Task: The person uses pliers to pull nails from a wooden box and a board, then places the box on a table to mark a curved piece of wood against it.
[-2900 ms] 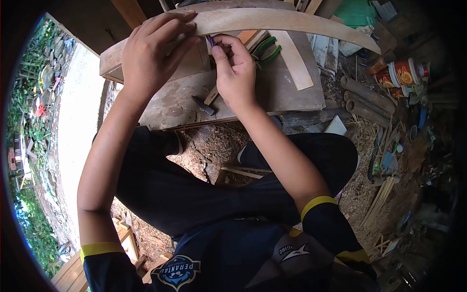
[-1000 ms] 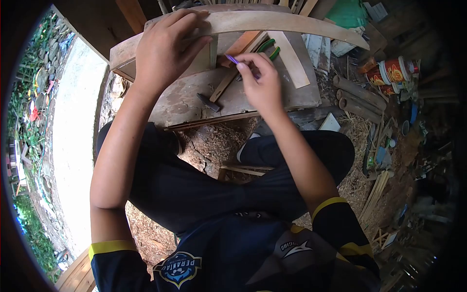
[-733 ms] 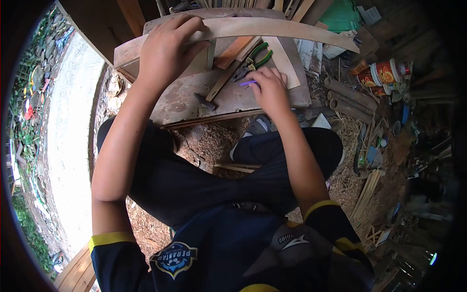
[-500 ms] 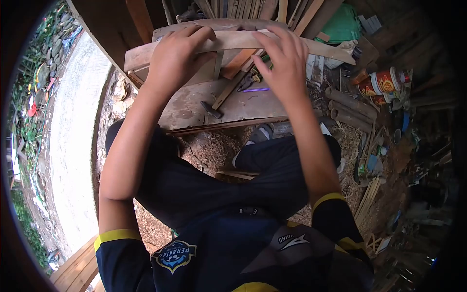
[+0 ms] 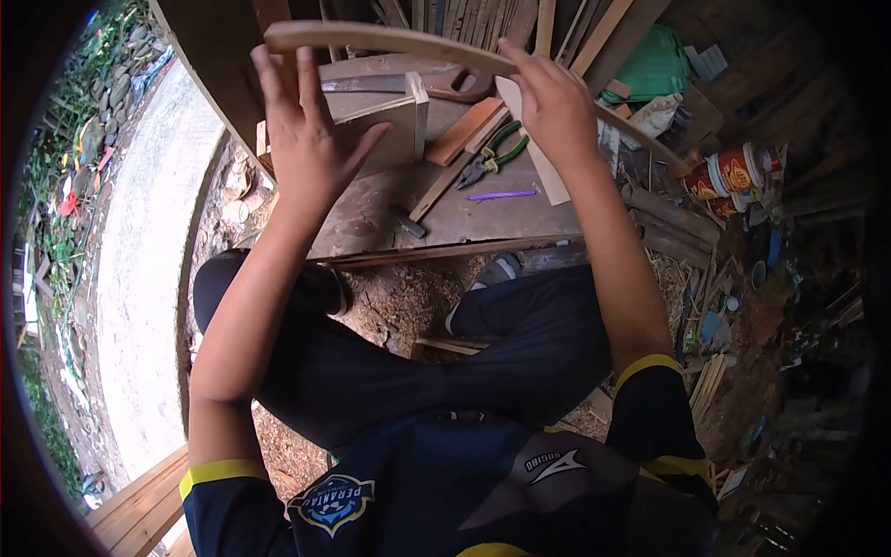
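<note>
A long curved wooden strip (image 5: 399, 39) slants above the workbench, its left end higher. My right hand (image 5: 557, 107) grips it right of its middle. My left hand (image 5: 306, 139) is raised below the strip's left end, fingers spread and holding nothing. Beneath, a wooden frame piece (image 5: 380, 130) with an upright post stands on the bench (image 5: 362, 218). Behind it lies a handsaw (image 5: 464, 85). Green-handled pliers (image 5: 492, 156), a purple pen-like stick (image 5: 501, 196), a hammer (image 5: 418, 212) and a pale flat wood piece (image 5: 543, 153) rest on the bench.
Wood strips (image 5: 469, 23) stand behind the bench. To the right are a green container (image 5: 650, 63), red-and-white tubs (image 5: 738, 170) and round logs (image 5: 664, 223). A pale concrete edge (image 5: 148, 260) runs along the left. Wood shavings cover the ground.
The curved strip has lifted and tilted, uncovering the saw and frame piece. My left hand has let go of it and moved down; my right hand now grips it.
</note>
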A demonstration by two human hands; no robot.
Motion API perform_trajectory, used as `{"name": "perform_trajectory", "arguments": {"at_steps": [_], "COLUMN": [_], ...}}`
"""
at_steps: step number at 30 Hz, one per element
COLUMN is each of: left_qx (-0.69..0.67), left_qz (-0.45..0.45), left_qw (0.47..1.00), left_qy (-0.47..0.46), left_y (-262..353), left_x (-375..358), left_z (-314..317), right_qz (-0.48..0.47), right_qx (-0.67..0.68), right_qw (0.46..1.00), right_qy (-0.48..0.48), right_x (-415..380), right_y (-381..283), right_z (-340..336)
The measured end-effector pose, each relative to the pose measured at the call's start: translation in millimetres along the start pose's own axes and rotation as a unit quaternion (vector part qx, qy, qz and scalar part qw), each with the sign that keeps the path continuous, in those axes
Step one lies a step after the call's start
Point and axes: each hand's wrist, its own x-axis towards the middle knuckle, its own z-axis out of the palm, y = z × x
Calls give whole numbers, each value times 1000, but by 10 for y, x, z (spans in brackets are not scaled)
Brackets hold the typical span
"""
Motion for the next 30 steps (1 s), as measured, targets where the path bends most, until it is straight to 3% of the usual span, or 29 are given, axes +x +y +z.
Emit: {"name": "perform_trajectory", "arguments": {"at_steps": [1,2,3,4,6,9,11,13,15,19,21,26,30], "left_qx": [1,-15,-31,-31,-12,-52,-45,-44,-30,-46,-50,-59,-38], "left_qz": [2,-16,-33,-31,-106,-89,-109,-83,-68,-88,-73,-15,23], "left_qw": [1000,995,977,978,913,938,937,966,972,961,960,913,905], "left_qy": [4,-101,-206,-203,-395,-330,-330,-240,-223,-257,-266,-404,-423], "left_y": [-10,-28,-28,2,82,71,30,-91,-147,-202,-229,-64,-149], "left_x": [8,1,-5,25,57,-86,-115,-169,-177,-262,-395,-750,-971], "left_z": [-20,-53,-86,-149,-307,-453,-547,-595,-627,-552,-457,-405,-231], "right_qz": [36,95,94,125,185,244,234,231,195,148,152,157,126], "right_qx": [-2,-26,-27,-38,-46,-15,15,59,54,85,74,83,83], "right_qw": [999,993,994,990,976,953,956,952,962,966,963,964,976], "right_qy": [4,-59,-56,-61,-106,-177,-174,-191,-181,-192,-210,-199,-154], "right_x": [1,-8,-45,-134,-310,-499,-584,-613,-599,-551,-509,-363,-307], "right_y": [24,57,134,221,362,389,409,293,202,76,50,113,149], "right_z": [-59,-149,-147,-94,11,236,404,507,582,691,676,556,491]}}
